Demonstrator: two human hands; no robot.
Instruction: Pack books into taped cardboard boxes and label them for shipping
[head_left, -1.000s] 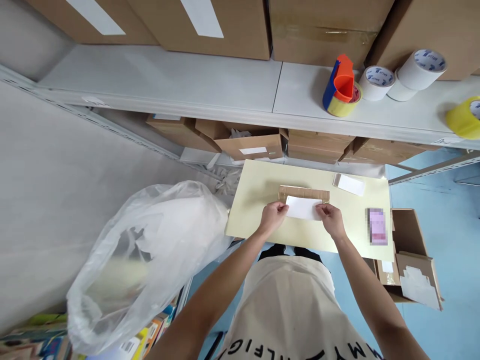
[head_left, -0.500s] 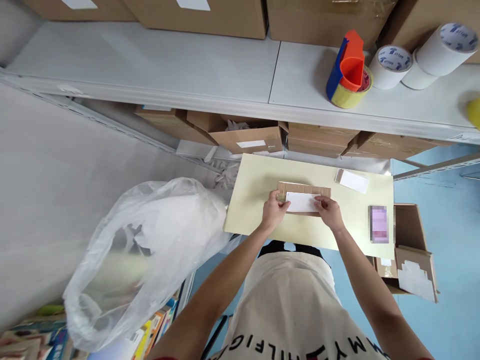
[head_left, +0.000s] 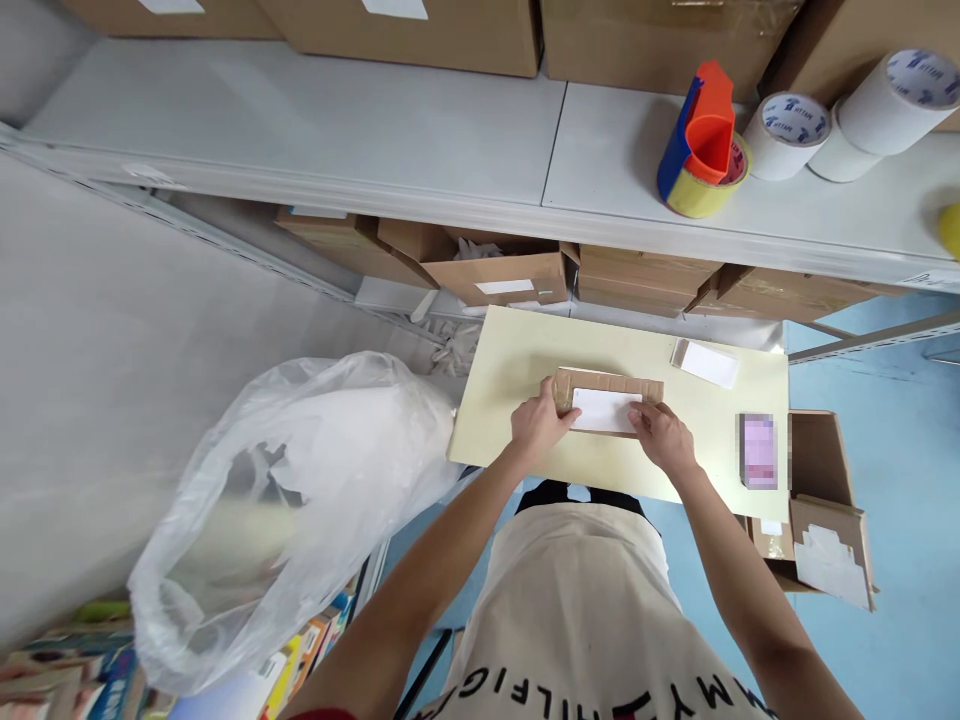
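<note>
A flat brown cardboard package (head_left: 615,383) lies on the cream tabletop (head_left: 517,345), with a white paper label (head_left: 602,411) along its near side. My left hand (head_left: 538,424) grips the package's left end, its thumb reaching to the label's left edge. At the other end, my right hand (head_left: 663,437) has its fingers closed on the label's right end, against the cardboard. The undersides of both hands' fingers are hidden. Beyond my right hand lies a stack of white labels (head_left: 709,363). A blurred-out pink and purple item (head_left: 759,451) rests near the table's right edge.
A large clear plastic bag (head_left: 300,500) bulges left of the table, above books (head_left: 292,670). Tape rolls (head_left: 787,135) and a red-and-blue tape dispenser (head_left: 697,130) stand on the grey shelf (head_left: 360,120). An open carton (head_left: 821,455) sits on the floor at right.
Both hands have shifted slightly, the left one outward and the right one a little lower. The label sits slightly nearer to me on the package. The camera view has moved a little.
</note>
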